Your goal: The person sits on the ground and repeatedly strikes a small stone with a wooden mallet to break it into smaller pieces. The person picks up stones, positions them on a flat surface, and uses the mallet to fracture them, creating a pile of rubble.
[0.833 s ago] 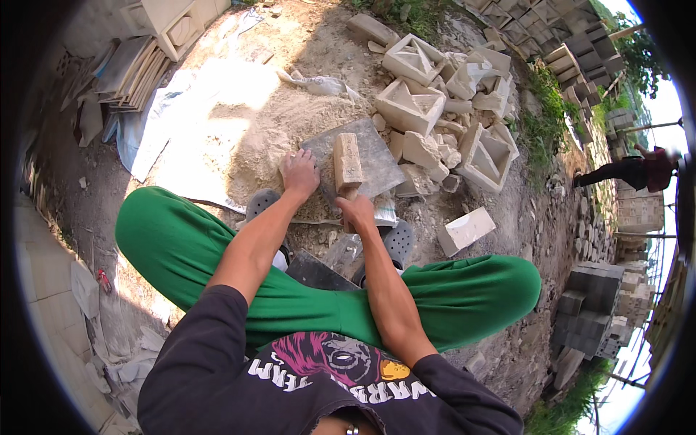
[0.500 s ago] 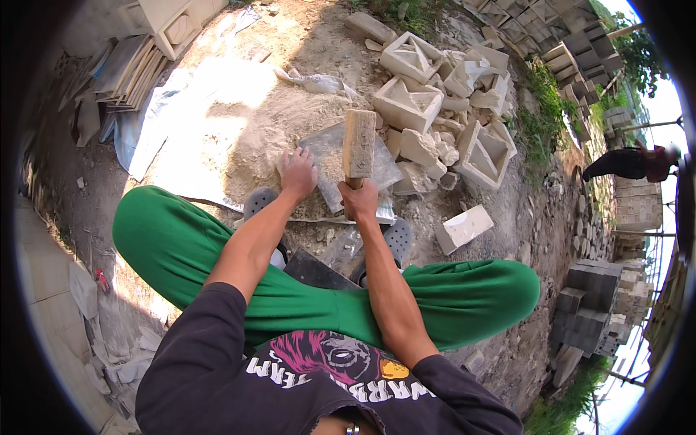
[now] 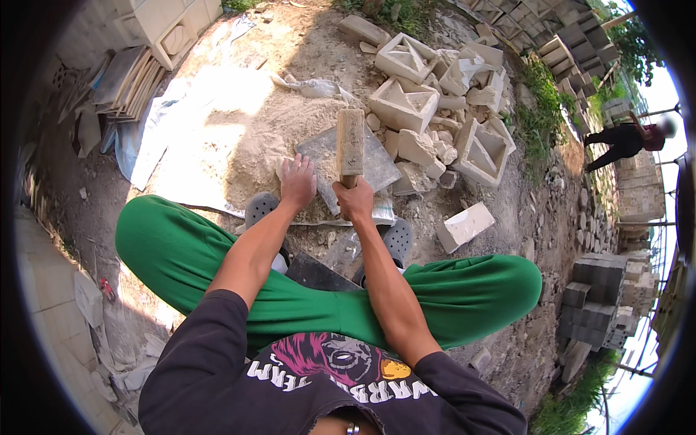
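Note:
My right hand is closed around the handle of a wooden mallet. Its blocky, pale, dusty head hides part of the dark grey slab on the ground between my feet. My left hand lies at the slab's left edge with its fingers stretched out. A small pale lump shows beside those fingers; whether they touch it is unclear. Crumbs and dust are scattered over the slab and around it.
Broken pale hollow blocks and rubble are heaped beyond the slab to the right. A rectangular pale block lies near my right knee. Thin boards lean at the far left. Another person stands at the far right.
The mallet and my right hand have shifted slightly left. My left hand stays almost in place. The person at the far right now has their legs apart.

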The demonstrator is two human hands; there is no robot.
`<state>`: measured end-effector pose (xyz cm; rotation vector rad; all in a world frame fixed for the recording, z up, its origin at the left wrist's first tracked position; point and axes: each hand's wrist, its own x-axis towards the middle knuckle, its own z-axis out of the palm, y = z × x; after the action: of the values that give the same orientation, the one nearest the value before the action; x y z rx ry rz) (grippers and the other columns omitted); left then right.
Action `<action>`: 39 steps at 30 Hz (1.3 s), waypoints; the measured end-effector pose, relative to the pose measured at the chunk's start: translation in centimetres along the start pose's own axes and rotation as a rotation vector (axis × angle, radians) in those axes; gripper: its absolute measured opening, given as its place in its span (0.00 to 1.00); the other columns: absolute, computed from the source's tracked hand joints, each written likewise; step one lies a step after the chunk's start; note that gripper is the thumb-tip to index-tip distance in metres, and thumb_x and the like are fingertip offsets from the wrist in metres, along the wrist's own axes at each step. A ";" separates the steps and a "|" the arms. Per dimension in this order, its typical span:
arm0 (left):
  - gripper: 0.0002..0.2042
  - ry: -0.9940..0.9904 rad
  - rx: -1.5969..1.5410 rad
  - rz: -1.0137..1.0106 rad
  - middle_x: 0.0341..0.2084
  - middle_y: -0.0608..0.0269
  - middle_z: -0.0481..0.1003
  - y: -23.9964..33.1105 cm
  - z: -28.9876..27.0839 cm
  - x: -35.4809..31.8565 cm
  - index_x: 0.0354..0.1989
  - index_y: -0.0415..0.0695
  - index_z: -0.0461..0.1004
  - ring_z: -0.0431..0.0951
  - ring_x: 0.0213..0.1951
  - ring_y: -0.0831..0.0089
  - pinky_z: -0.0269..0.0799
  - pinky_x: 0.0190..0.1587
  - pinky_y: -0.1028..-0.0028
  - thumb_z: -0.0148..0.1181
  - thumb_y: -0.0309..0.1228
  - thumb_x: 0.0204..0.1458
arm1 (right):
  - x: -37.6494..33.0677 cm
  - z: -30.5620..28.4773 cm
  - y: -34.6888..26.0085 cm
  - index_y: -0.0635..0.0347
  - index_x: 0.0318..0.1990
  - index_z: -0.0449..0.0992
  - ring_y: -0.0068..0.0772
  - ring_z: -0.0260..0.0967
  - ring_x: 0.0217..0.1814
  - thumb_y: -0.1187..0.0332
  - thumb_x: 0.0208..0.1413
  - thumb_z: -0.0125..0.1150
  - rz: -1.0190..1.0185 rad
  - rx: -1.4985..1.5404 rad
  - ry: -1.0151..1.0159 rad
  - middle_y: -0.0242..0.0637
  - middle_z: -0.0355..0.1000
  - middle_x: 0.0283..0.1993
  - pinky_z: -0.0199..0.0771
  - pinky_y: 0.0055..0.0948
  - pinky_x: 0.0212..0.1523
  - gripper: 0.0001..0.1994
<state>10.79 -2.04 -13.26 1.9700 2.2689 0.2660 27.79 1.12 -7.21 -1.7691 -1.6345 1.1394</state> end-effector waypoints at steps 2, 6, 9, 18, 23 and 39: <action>0.23 0.008 -0.030 -0.001 0.67 0.58 0.67 -0.1 0.3 0.1 0.62 0.42 0.71 0.55 0.73 0.61 0.40 0.74 0.50 0.51 0.39 0.61 | 0.2 0.2 0.6 0.68 0.31 0.81 0.39 0.79 0.26 0.55 0.44 0.68 0.051 -0.035 -0.101 0.45 0.79 0.26 0.77 0.37 0.31 0.20; 0.24 0.018 -0.018 -0.001 0.68 0.58 0.66 -1.1 1.4 -0.1 0.63 0.41 0.70 0.54 0.74 0.61 0.39 0.75 0.52 0.50 0.39 0.62 | 0.9 0.4 2.0 0.76 0.41 0.81 0.60 0.78 0.49 0.53 0.40 0.69 0.222 -0.327 -0.324 0.61 0.79 0.42 0.78 0.44 0.48 0.30; 0.24 0.002 -0.009 -0.006 0.68 0.58 0.64 -0.9 1.4 -0.5 0.64 0.41 0.69 0.54 0.74 0.61 0.39 0.75 0.52 0.50 0.38 0.61 | 0.8 0.2 1.5 0.73 0.34 0.82 0.47 0.81 0.28 0.53 0.42 0.68 0.187 -0.251 -0.191 0.50 0.80 0.27 0.79 0.42 0.33 0.25; 0.25 0.042 0.002 0.037 0.68 0.54 0.64 -0.8 1.5 -0.8 0.65 0.40 0.67 0.55 0.73 0.61 0.41 0.74 0.52 0.53 0.38 0.60 | 0.0 0.8 1.4 0.69 0.28 0.81 0.36 0.79 0.23 0.57 0.42 0.70 0.056 -0.379 -0.122 0.43 0.77 0.22 0.78 0.35 0.28 0.18; 0.25 0.064 0.022 0.046 0.66 0.53 0.66 -0.7 0.8 -1.9 0.63 0.40 0.69 0.56 0.73 0.60 0.43 0.74 0.56 0.54 0.40 0.60 | 0.4 0.0 1.8 0.73 0.26 0.80 0.36 0.78 0.21 0.60 0.43 0.71 0.321 -0.031 -0.293 0.45 0.78 0.23 0.78 0.34 0.27 0.19; 0.37 -0.307 -1.565 -1.175 0.45 0.49 0.75 9.7 2.3 -2.8 0.58 0.35 0.68 0.79 0.46 0.58 0.79 0.47 0.61 0.44 0.63 0.63 | 1.1 -6.1 1.7 0.79 0.30 0.78 0.38 0.75 0.18 0.65 0.42 0.68 0.533 0.502 -0.028 0.47 0.76 0.23 0.74 0.35 0.21 0.18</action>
<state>21.05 -3.33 -13.54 -0.1041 1.5461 0.9915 33.68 3.06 -5.59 -1.8774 -0.7831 1.6353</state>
